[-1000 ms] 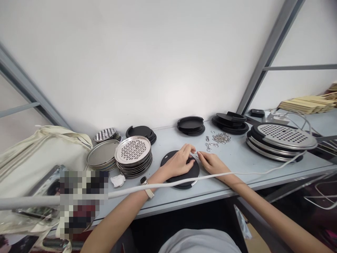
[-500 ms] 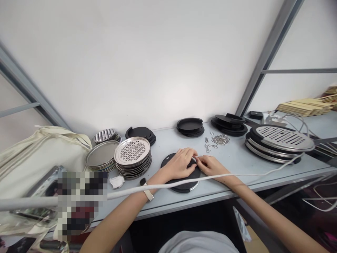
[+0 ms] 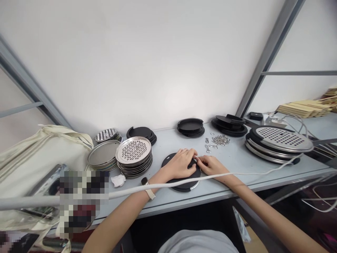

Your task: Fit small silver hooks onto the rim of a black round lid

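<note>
The person's L hand lies on the black round disc, palm down, w/ its fingers bent toward the disc's R edge. Its thumb is on top. Can't tell if these fingers grip the disc or just press it.

The R hand is at the same edge, its thumb & pointer close together by the L fingertips. What's btwn them is too small to tell.

The disc is flat on the gray table, near the front, partly under the L hand. A shiny rim shows at its lower R side. A watch is on the L wrist.

Past the R hand is a pile of small metal clips, w/ a few loose ones beside it. Behind are 3 black stacks: L one, mid one & R one.

On the L side, a tall grater stack is next to a stack of plain metal plates. A white crumpled bit is in front. Far R, a big stack w/ a holey metal top sits near a white cord.
</note>
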`<state>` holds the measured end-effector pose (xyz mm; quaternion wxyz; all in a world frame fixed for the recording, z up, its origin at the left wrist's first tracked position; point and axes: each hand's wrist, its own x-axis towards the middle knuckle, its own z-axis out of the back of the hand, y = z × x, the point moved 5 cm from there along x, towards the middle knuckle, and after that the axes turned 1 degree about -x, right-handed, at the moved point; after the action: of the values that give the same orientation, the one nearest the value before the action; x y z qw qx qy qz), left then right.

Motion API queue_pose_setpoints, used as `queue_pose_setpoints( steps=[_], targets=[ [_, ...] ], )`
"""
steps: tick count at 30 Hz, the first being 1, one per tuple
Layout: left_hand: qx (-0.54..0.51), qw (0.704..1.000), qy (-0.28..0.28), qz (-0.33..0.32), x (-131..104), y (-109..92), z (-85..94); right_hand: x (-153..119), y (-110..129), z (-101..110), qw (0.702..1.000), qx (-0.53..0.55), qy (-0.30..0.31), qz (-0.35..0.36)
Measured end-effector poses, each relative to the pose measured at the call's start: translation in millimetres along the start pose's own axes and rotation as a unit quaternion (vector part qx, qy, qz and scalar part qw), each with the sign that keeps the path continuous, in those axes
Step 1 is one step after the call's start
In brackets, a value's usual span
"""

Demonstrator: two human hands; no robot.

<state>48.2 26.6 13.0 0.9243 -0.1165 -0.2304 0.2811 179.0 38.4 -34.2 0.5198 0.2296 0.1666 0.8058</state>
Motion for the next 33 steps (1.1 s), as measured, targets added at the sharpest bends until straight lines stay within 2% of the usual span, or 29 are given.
queue_pose_setpoints(
  steps=[6, 15, 26, 33],
  targets=[
    [0.000, 1.000, -0.016, 0.001, 0.4, 1.4, -0.2, -1.1, 3.5, 2.0, 1.000, 0.012, 0.000, 0.026],
    [-0.041, 0.999, -0.023, 0.003, 2.3, 4.9, -1.0, -2.3, 9.1, 6.1, 1.000, -0.005, 0.004, 0.030],
    [-0.037, 0.999, -0.029, -0.006, 5.2, 9.0, -0.1, -3.5, 13.8, 9.0, 0.999, 0.001, -0.007, 0.043],
    [-0.064, 0.998, -0.028, 0.006, 4.9, 9.9, -0.7, -2.7, 8.1, 4.9, 1.000, -0.001, -0.001, 0.015]
  ],
)
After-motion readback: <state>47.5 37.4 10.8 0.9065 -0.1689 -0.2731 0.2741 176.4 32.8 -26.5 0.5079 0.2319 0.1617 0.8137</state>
